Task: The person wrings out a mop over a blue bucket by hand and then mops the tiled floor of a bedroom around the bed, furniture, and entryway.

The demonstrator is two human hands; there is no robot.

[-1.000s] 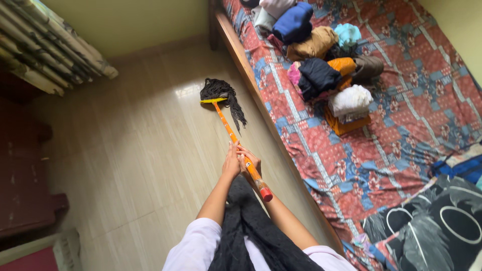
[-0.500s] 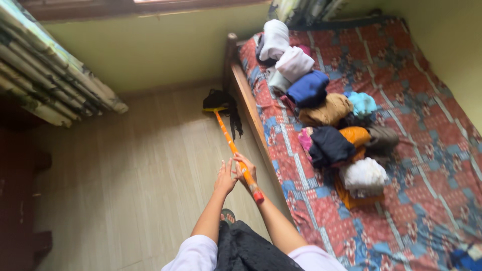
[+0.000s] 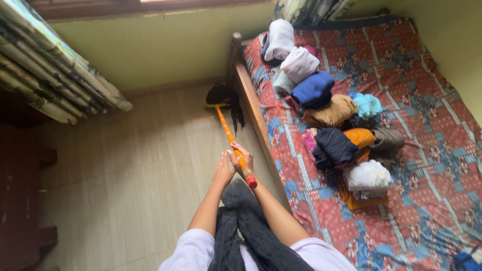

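1. The mop [image 3: 232, 136] is the thing in hand here: orange handle, dark stringy head [image 3: 224, 95] lying on the floor away from the person, up near the far wall and right by the corner of the bed frame [image 3: 253, 108].
2. Its long axis runs pretty much straight out from the hands, leaning a bit to the left as it goes. The red end cap [image 3: 251, 182] is the near end, sitting just behind the hands toward the body.
3. Right hand [image 3: 242, 159] is wrapped around the handle close to that cap, fingers curled over it. So it's the one actually gripping.
4. Left hand [image 3: 223, 171] is just beside it on the left, fingers straight and together, palm against or very near the handle. Can't tell if it's really closed on it.
5. Further out: the tiled floor [image 3: 150, 165] is left of the hands, the bed with the patterned cover [image 3: 427, 115] is to the right, with a pile of folded clothes [image 3: 326, 100] on it. Curtain [image 3: 60, 85] hangs far left.
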